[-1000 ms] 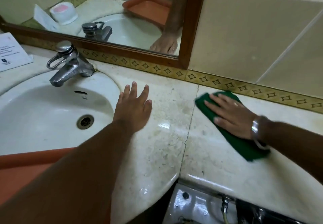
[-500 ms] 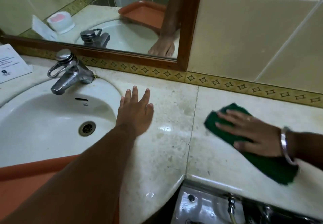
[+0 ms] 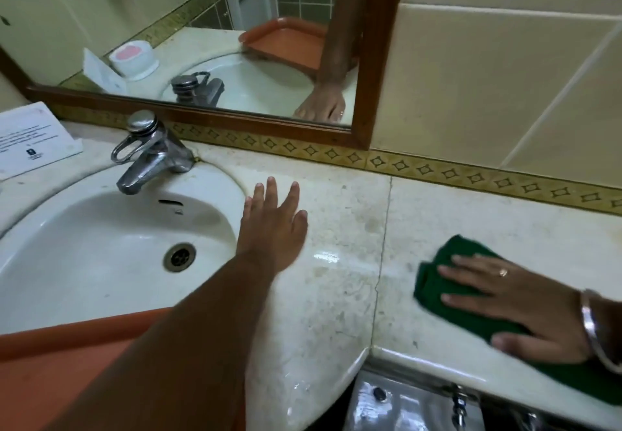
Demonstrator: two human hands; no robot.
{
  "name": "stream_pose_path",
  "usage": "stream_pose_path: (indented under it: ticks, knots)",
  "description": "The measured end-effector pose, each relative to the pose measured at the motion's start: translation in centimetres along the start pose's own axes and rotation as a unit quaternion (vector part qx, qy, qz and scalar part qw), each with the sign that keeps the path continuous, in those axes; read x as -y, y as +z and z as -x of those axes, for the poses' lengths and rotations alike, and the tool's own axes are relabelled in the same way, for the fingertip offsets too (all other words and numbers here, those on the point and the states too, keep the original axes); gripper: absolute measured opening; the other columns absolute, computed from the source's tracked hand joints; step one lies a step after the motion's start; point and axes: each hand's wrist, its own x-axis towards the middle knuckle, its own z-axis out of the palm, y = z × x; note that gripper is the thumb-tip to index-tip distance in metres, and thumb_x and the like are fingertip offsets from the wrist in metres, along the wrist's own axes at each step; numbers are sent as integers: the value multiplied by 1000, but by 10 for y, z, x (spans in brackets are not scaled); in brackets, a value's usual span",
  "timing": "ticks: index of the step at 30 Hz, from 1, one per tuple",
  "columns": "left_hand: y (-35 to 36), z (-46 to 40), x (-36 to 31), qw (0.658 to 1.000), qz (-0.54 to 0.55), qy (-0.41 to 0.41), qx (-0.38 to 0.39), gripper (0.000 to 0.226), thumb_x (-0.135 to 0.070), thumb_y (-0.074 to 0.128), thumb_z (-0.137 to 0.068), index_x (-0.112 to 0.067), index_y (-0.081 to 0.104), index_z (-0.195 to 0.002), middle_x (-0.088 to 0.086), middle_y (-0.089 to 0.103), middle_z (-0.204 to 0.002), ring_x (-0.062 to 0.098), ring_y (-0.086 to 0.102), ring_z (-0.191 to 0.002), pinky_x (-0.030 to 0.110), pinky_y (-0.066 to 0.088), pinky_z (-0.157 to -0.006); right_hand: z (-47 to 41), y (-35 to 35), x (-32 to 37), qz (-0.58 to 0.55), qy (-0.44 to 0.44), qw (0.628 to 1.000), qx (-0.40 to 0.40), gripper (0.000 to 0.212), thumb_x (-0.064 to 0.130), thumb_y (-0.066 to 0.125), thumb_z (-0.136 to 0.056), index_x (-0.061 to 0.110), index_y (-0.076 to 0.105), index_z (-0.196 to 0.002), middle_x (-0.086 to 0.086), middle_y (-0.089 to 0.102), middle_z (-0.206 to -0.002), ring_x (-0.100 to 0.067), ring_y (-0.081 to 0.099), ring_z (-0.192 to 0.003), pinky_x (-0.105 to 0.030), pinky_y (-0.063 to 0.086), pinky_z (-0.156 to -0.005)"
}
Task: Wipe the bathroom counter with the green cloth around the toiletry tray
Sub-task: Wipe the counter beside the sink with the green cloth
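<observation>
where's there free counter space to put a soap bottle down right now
The counter is bare between the left hand and the green cloth, and along the wall behind the cloth. The sink, tap and orange tray crowd the left.

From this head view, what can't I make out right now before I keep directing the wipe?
- Orange tray: cut off by the bottom-left edge and crossed by the left arm; contents unseen.
- Green cloth: mostly under the right hand; its far end leaves the right edge.
- White card: print too small to read.
- Counter under the left hand: hidden.
</observation>
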Motion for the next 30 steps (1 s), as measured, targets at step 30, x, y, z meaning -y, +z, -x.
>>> stream_pose_path:
  ticks: [30]
  knots:
    - [48, 42, -262, 974, -71, 208, 48, 84, -79, 7, -84, -34, 8, -155, 9, 3, -166, 31, 3, -152, 53, 0, -120, 234, 14, 82, -146, 504, 846, -95, 63, 67, 16, -89, 45, 7, -147, 13, 5, -159, -15, 2, -147, -41, 15, -114]
